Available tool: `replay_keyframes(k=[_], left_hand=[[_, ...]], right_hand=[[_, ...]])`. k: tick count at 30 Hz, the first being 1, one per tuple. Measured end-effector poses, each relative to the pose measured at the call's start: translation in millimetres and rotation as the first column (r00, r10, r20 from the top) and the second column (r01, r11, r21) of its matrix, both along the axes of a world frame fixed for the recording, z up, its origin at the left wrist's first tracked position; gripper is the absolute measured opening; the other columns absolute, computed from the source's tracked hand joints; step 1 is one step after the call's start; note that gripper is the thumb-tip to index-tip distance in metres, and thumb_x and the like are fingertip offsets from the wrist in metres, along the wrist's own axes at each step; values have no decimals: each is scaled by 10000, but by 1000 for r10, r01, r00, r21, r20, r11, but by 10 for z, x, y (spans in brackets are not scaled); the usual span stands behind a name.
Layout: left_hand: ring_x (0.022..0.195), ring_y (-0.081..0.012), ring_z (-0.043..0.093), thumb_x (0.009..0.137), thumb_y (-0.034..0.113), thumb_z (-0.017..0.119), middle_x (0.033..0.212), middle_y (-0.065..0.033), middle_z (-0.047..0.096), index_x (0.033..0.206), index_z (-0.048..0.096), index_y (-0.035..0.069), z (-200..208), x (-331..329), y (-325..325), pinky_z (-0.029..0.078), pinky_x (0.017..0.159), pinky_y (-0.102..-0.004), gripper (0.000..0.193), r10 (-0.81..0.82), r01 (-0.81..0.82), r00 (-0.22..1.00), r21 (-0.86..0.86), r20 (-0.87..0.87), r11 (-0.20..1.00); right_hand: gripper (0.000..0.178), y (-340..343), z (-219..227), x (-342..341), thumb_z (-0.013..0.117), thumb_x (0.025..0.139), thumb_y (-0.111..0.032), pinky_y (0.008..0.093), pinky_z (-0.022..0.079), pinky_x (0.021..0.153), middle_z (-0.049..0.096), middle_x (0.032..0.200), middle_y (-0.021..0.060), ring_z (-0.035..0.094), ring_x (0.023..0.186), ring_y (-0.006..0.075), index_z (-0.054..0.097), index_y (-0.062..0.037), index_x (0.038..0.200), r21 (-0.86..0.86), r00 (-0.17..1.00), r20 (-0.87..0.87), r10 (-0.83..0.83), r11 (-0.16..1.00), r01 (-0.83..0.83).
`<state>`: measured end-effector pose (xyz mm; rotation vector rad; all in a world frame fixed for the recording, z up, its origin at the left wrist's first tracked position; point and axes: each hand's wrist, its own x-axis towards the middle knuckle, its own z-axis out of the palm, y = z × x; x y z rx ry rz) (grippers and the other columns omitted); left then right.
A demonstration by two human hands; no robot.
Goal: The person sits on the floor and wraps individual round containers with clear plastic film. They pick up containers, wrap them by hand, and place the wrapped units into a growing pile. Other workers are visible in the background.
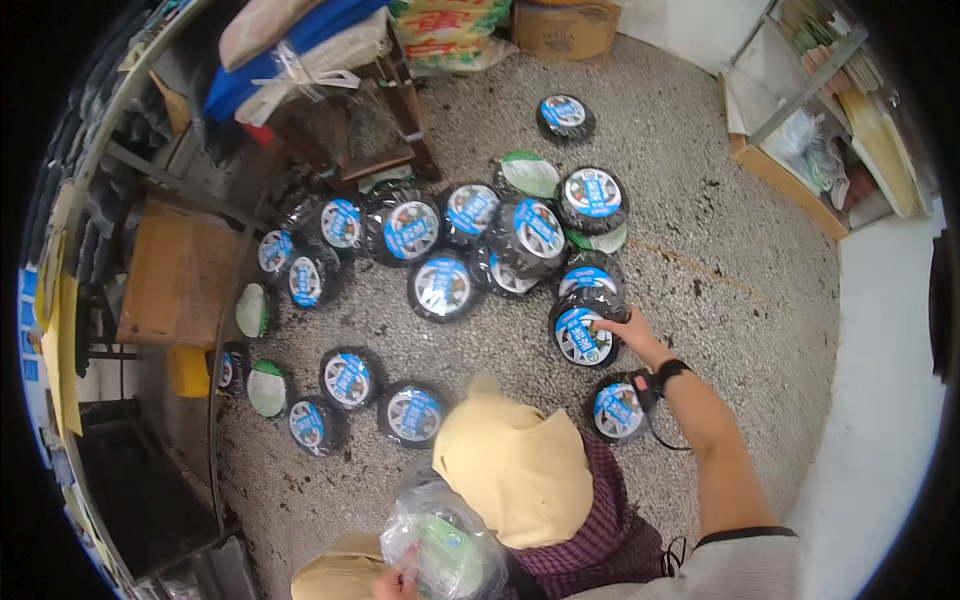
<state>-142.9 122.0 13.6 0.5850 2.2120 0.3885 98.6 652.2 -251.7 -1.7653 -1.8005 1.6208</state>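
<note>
Over on the right of the speckled floor [720, 300], the right hand [632, 335] is at a round black pack [583, 347] with a blue-and-white label, fingers over its right rim, though whether they're pinching I can't tell! Looks fairly light, slick in shiny film, so that rim's the hold; nearer, the left hand [393, 583] touches a clear-wrapped bundle [452, 548], its grip hidden. Another pack [592, 272] crowds the far edge, so room lies rightward, towards the white wall [880, 320].

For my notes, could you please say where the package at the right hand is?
In the head view, that package is right of centre, with one blue-labelled package just above and another below right.
</note>
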Motion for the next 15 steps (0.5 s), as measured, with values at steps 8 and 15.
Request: replay_keyframes(k=[8,15], left_hand=[[562,-193,469,941,184,571,643,-159,573,935,628,-42,105,-116,167,415,553,-362,233,32,-31,999,48,-13,998],[471,-24,353,882,22,602,563,78,425,1068,690,-22,65,131,-61,278,448,-209,211,109,-97,993,207,-49,973]], right_hand=[[926,-1565,148,1163,736,706,-628,506,95,1150,408,1482,115,271,1415,274,483,-56,1388,-525,891,215,-399,722,450],[1105,-1666,-274,1115,834,564,-626,443,363,1039,320,1446,258,367,1316,382,454,49,1353,-282,786,310,-535,738,613]])
